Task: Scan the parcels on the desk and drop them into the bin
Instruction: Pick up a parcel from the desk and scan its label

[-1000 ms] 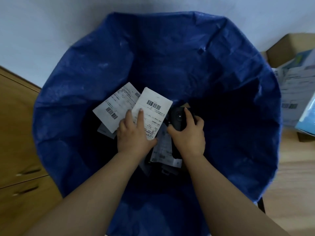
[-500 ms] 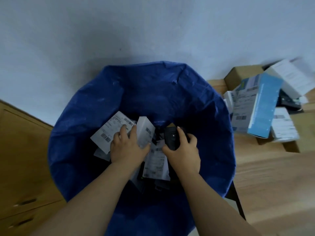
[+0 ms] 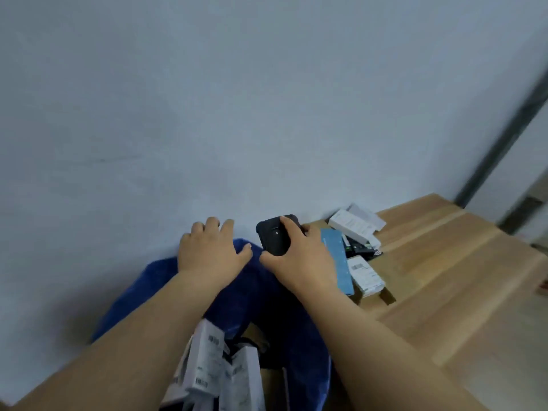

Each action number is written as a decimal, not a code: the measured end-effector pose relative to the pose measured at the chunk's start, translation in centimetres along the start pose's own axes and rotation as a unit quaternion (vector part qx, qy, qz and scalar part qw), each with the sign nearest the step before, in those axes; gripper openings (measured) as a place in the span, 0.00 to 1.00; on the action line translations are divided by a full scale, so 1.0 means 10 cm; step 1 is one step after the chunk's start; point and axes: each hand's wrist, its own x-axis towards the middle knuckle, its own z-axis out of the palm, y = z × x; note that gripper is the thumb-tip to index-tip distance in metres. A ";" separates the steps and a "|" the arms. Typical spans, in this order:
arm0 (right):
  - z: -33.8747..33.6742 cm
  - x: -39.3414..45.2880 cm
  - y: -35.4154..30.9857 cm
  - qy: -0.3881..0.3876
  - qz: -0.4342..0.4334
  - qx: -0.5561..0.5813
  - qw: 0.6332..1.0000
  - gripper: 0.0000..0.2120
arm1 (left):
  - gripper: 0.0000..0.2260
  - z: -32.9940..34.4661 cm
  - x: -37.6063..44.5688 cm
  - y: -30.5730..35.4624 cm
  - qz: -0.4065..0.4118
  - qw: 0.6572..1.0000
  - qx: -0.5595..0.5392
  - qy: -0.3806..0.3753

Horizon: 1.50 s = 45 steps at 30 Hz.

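My right grip (image 3: 299, 256) clasps the scanner (image 3: 274, 237); left grip (image 3: 209, 253) spread, empty; parcels (image 3: 360, 241) at two o'clock on the counter (image 3: 444, 277).

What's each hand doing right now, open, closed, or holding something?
Left hand: open, fingers spread, holding nothing, above the blue bin.
Right hand: closed around the black scanner.

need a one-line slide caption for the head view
Right hand holds the scanner, left hand empty over the blue bin; parcels wait on the desk.
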 end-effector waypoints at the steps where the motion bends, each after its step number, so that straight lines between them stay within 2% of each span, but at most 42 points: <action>1: -0.23 0.03 -0.09 0.024 0.007 0.010 1.000 0.35 | 0.29 -0.24 0.07 0.09 0.013 1.000 -0.003 0.018; 5: -1.18 0.11 -0.34 0.112 0.030 0.078 0.990 0.32 | 0.29 -1.15 0.30 0.43 0.061 0.994 -0.017 0.087; 10: -2.25 0.06 -0.39 0.191 0.023 0.070 0.979 0.28 | 0.28 -2.10 0.41 1.00 0.125 0.981 -0.059 0.139; 14: -2.87 -0.05 -0.23 0.226 0.033 0.047 0.972 0.21 | 0.29 -2.55 0.35 1.49 0.166 0.969 -0.066 0.169; 16: -3.10 -0.14 -0.07 0.238 0.035 0.035 0.970 0.21 | 0.29 -2.63 0.29 1.74 0.178 0.966 -0.070 0.175; 20: -3.52 -0.35 0.39 0.255 0.042 0.013 0.966 0.26 | 0.29 -2.63 0.14 2.28 0.207 0.961 -0.067 0.170; 26: -4.10 -0.59 1.20 0.259 0.045 -0.001 0.965 0.27 | 0.29 -2.48 -0.05 3.18 0.221 0.960 -0.082 0.149; 33: -4.67 -0.69 2.12 0.234 0.038 -0.035 0.971 0.23 | 0.29 -2.14 -0.25 4.43 0.226 0.961 -0.114 0.109; 39: -5.08 -0.60 2.94 0.221 0.040 -0.024 0.974 0.18 | 0.28 -1.84 -0.11 5.33 0.219 0.967 -0.099 0.085; 45: -5.37 -0.10 3.76 0.210 0.051 -0.027 0.976 0.22 | 0.28 -1.59 0.37 6.09 0.227 0.968 -0.079 0.068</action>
